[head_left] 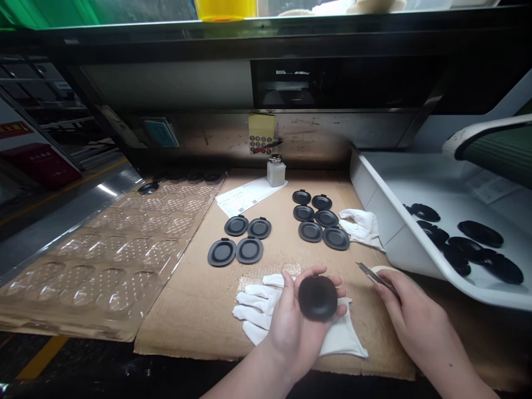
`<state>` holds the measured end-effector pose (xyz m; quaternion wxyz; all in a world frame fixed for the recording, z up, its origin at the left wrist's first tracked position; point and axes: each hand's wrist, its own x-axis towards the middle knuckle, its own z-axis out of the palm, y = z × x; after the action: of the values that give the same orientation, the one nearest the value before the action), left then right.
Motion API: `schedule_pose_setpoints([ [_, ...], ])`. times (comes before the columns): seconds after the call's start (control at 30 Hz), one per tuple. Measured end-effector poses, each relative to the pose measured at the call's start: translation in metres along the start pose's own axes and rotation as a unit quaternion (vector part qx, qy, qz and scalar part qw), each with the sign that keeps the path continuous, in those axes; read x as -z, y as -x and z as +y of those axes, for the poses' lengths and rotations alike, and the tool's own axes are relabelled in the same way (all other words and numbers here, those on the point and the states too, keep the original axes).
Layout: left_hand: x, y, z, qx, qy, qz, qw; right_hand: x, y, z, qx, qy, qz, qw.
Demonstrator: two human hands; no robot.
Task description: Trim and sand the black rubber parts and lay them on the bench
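Observation:
A black oval plastic disc (pixel 318 298) rests in the upturned palm of my left hand (pixel 286 327), its fingers curled up around the far side. My right hand (pixel 419 316), apart from the disc, is closed on a utility knife (pixel 377 278) whose blade tip points up and left. A white glove (pixel 254 307) lies beneath my left hand on the cardboard (pixel 191 310). Beyond my hands, several black oval parts with small tabs sit in two groups, one on the left (pixel 249 249) and one on the right (pixel 324 236).
A clear moulded tray (pixel 137 221) lies at left, with a few black parts along its far edge. The white bin (pixel 376 188) at right holds several black parts. A second glove (pixel 361 226), a paper sheet (pixel 245 197) and a metal-topped bottle (pixel 276 173) lie or stand further back.

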<state>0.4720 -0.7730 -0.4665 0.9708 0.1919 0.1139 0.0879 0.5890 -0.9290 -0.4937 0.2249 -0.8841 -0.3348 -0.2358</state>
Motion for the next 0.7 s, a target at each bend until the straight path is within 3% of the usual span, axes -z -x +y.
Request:
schedule_pose_setpoints([
  [0.17,0.000,-0.001,-0.001,-0.007,-0.008,0.007,1.000,0.009,-0.004,-0.024,0.027,-0.032,0.061,0.997],
  [0.3,0.000,-0.001,-0.001,0.009,0.008,-0.007,1.000,0.018,0.003,-0.045,0.062,-0.044,0.051,0.996],
  [0.47,0.002,0.000,-0.002,-0.001,-0.015,-0.025,1.000,0.028,0.006,-0.047,0.083,-0.041,0.042,0.995],
  [0.6,0.006,0.003,-0.003,-0.053,-0.148,-0.063,0.986,0.040,0.007,-0.035,0.081,-0.025,0.009,0.996],
  [0.7,0.006,0.007,-0.003,-0.094,-0.346,-0.079,0.930,0.055,0.011,-0.025,0.090,-0.001,-0.005,0.996],
])
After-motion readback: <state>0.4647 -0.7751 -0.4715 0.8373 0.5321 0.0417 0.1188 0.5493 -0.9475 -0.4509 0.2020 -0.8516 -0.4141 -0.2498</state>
